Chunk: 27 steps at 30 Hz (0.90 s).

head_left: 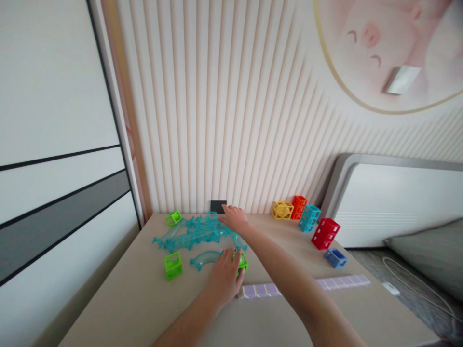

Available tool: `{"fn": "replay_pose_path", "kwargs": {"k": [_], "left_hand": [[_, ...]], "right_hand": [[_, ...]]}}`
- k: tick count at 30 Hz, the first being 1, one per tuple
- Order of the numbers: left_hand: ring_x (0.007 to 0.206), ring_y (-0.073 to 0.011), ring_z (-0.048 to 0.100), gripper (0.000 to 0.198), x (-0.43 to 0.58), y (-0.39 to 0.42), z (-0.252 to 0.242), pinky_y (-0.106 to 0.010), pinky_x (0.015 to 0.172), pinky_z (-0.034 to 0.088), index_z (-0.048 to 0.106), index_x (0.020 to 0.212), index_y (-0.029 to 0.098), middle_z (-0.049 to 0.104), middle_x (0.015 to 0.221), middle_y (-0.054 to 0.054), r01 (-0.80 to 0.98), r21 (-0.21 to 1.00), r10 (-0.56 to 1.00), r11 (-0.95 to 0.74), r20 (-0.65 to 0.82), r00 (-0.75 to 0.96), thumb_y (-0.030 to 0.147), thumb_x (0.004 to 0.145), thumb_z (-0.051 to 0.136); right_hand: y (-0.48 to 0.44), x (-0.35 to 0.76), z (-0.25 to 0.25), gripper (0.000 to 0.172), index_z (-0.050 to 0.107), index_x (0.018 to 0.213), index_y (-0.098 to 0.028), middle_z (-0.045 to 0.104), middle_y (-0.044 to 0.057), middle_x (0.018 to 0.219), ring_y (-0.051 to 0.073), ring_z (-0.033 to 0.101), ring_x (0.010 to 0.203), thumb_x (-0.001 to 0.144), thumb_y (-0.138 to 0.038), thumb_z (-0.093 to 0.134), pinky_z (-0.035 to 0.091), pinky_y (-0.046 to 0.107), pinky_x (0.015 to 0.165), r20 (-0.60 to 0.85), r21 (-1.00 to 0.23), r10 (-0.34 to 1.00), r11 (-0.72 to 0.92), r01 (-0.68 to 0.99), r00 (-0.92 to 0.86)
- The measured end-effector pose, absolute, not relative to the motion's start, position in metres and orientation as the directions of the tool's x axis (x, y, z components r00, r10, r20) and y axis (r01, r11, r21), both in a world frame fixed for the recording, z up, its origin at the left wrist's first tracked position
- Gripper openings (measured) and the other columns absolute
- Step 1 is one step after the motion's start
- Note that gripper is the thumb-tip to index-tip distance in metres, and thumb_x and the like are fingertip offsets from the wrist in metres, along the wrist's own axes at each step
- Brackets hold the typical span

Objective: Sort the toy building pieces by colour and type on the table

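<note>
My left hand (226, 274) is closed around a bright green open-frame cube (244, 262), mostly covered by the fingers. Beside it lies a curved translucent teal tube (206, 257), its right end hidden by my left hand. My right hand (234, 217) is farther back, over the right side of a pile of teal tubes (195, 233). Its fingers are apart, and I see nothing held in them. Another green cube (173, 266) stands left of the curved tube, and one more green cube (174, 218) sits behind the pile at the left.
Yellow (282, 210), orange (299, 207), teal (309, 218) and red (326, 233) frame blocks stand at the right, with a blue block (335, 258) nearby. A lilac strip (342, 283) crosses the table (144, 308) under my right forearm. A ribbed wall (202, 106) rises behind.
</note>
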<state>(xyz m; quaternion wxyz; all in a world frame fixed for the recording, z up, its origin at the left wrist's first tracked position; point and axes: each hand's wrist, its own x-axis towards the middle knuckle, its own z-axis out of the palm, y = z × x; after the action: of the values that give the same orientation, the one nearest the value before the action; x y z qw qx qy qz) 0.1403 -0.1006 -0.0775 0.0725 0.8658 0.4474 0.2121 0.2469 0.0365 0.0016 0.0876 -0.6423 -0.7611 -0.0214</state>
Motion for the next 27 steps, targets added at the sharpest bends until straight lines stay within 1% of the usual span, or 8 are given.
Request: {"fn": "replay_pose_path", "kwargs": {"k": [6, 8, 10, 13, 16, 20, 24, 27], "left_hand": [[0.123, -0.0299, 0.054, 0.052, 0.141, -0.102, -0.075, -0.045, 0.104, 0.048, 0.049, 0.141, 0.013, 0.059, 0.131, -0.015, 0.721, 0.345, 0.799, -0.601, 0.287, 0.529, 0.020, 0.089, 0.053], [0.124, -0.0304, 0.054, 0.052, 0.141, -0.101, -0.077, -0.044, 0.104, 0.048, 0.049, 0.141, 0.011, 0.058, 0.131, -0.016, 0.716, 0.340, 0.792, -0.610, 0.296, 0.534, 0.020, 0.090, 0.052], [0.125, -0.0302, 0.054, 0.051, 0.141, -0.099, -0.081, -0.044, 0.104, 0.048, 0.049, 0.141, 0.011, 0.057, 0.132, -0.017, 0.713, 0.321, 0.780, -0.623, 0.313, 0.542, 0.018, 0.090, 0.051], [0.123, -0.0296, 0.056, 0.051, 0.141, -0.095, -0.086, -0.044, 0.105, 0.048, 0.050, 0.140, 0.011, 0.059, 0.131, -0.017, 0.709, 0.291, 0.761, -0.642, 0.354, 0.544, 0.013, 0.089, 0.051], [0.125, -0.0310, 0.054, 0.049, 0.141, -0.094, -0.084, -0.048, 0.107, 0.047, 0.053, 0.138, 0.012, 0.059, 0.131, -0.017, 0.669, 0.281, 0.710, -0.688, 0.453, 0.539, 0.018, 0.089, 0.054], [0.128, -0.0297, 0.052, 0.046, 0.139, -0.095, -0.077, -0.049, 0.110, 0.045, 0.055, 0.136, 0.016, 0.059, 0.130, -0.015, 0.581, 0.261, 0.601, -0.771, 0.603, 0.525, 0.022, 0.090, 0.055], [0.127, -0.0273, 0.054, 0.044, 0.137, -0.096, -0.070, -0.047, 0.110, 0.046, 0.056, 0.135, 0.020, 0.062, 0.126, -0.012, 0.531, 0.231, 0.531, -0.816, 0.662, 0.528, 0.018, 0.091, 0.052], [0.128, -0.0285, 0.054, 0.052, 0.138, -0.101, -0.060, -0.049, 0.109, 0.047, 0.043, 0.145, 0.021, 0.060, 0.131, -0.014, 0.526, 0.254, 0.540, -0.812, 0.670, 0.510, 0.024, 0.094, 0.053]], "right_hand": [[0.014, 0.349, 0.005, 0.021, 0.069, 0.103, -0.015, 0.072, 0.017, 0.104, 0.029, 0.065, 0.101, 0.094, -0.027, 0.054, 0.044, 0.038, 0.086, 0.283, 0.005, 0.958, -0.040, 0.999, 0.037], [-0.013, 0.390, 0.006, 0.027, 0.069, 0.103, -0.015, 0.071, 0.016, 0.105, 0.027, 0.063, 0.103, 0.098, -0.024, 0.044, 0.043, 0.038, 0.090, 0.370, 0.002, 0.924, -0.104, 0.995, 0.096], [-0.046, 0.429, 0.003, 0.034, 0.064, 0.117, -0.013, 0.064, 0.019, 0.122, 0.030, 0.056, 0.116, 0.100, -0.025, 0.037, 0.039, 0.042, 0.098, 0.471, -0.011, 0.868, -0.176, 0.984, 0.160], [-0.089, 0.483, -0.010, 0.044, 0.055, 0.133, -0.016, 0.051, 0.020, 0.140, 0.035, 0.048, 0.126, 0.096, -0.039, 0.044, 0.040, 0.049, 0.099, 0.750, -0.136, 0.567, -0.372, 0.918, 0.341], [-0.114, 0.525, -0.024, 0.063, 0.043, 0.145, -0.019, 0.052, 0.021, 0.137, 0.035, 0.058, 0.112, 0.090, -0.049, 0.053, 0.047, 0.047, 0.086, 0.685, -0.249, 0.532, -0.472, 0.846, 0.498], [-0.122, 0.549, -0.028, 0.057, 0.046, 0.143, -0.021, 0.066, 0.017, 0.114, 0.027, 0.067, 0.082, 0.090, -0.042, 0.052, 0.049, 0.037, 0.066, 0.498, -0.305, 0.683, -0.439, 0.845, 0.534], [-0.116, 0.529, -0.015, 0.048, 0.052, 0.135, -0.021, 0.062, 0.018, 0.122, 0.030, 0.067, 0.090, 0.090, -0.041, 0.051, 0.051, 0.040, 0.069, 0.627, -0.357, 0.628, -0.294, 0.886, 0.461], [-0.117, 0.478, 0.002, 0.047, 0.055, 0.125, -0.019, 0.064, 0.017, 0.118, 0.029, 0.066, 0.094, 0.087, -0.047, 0.058, 0.054, 0.044, 0.079, 0.723, -0.423, 0.605, 0.004, 0.906, 0.335]]}}
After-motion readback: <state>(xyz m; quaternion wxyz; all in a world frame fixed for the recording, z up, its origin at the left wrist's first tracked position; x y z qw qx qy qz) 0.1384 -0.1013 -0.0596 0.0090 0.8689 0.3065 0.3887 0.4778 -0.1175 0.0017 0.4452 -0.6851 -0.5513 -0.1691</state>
